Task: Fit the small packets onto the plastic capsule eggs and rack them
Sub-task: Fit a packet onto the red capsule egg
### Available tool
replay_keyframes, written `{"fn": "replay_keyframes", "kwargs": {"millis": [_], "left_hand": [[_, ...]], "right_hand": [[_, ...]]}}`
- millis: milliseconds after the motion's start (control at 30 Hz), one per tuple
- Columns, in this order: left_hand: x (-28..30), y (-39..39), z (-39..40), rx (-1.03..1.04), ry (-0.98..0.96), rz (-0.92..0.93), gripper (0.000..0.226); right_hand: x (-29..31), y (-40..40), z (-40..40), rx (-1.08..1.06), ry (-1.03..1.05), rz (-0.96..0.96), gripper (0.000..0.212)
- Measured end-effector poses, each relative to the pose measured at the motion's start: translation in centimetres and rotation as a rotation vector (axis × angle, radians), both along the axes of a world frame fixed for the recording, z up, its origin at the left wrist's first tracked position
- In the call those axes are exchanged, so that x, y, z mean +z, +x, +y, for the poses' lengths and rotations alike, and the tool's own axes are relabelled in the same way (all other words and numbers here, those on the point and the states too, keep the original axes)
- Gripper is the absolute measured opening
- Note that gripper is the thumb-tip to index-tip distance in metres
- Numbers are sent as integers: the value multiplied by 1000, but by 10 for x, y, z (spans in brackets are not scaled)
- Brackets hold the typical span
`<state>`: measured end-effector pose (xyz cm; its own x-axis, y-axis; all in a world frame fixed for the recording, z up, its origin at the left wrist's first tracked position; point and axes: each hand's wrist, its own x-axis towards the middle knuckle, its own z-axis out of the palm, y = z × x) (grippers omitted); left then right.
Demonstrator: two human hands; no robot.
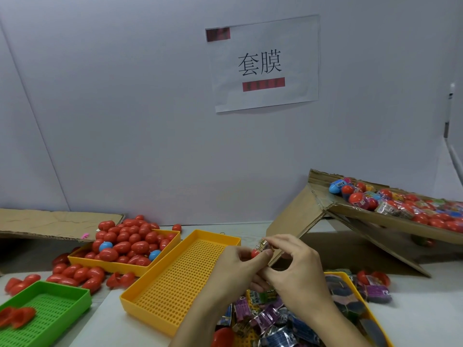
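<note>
My left hand (234,269) pinches a red capsule egg (255,253) between thumb and fingers. My right hand (297,269) holds a small printed packet (262,244) that sits over the egg's upper end. Both hands hover above the near end of an empty yellow perforated tray (175,279). Loose packets (265,319) in purple, blue and green lie piled in a yellow tray (360,294) below my wrists. A heap of bare red eggs with a few blue ones (130,244) fills another yellow tray at the left.
A slanted cardboard rack (390,221) at the right holds several wrapped eggs (390,202). A green perforated tray (50,314) with red egg halves sits at the front left. Loose red eggs (77,274) lie on the table. Flat cardboard (50,221) lies at the far left.
</note>
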<state>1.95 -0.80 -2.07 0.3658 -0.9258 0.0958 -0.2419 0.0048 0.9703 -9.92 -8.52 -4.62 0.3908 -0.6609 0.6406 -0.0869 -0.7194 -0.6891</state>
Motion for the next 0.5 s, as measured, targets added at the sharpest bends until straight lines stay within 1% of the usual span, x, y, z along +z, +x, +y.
{"fn": "replay_keyframes", "kwargs": {"millis": [67,167,233,333,500], "left_hand": [[-1,-1,0,24,-23,-23,25],[-4,-4,-4,62,-127,-22,12],[-3,-5,-5,56,-164,-8,7],[-1,-4,-3,50,-117,35,14],[-2,4,-2,28,-10,11,26]], "right_hand": [[-1,0,0,8,17,-2,44],[-1,0,-1,36,69,-15,46],[-2,0,-2,41,71,-24,46],[-2,1,-1,45,63,-5,45],[-4,1,-1,56,59,36,45]]}}
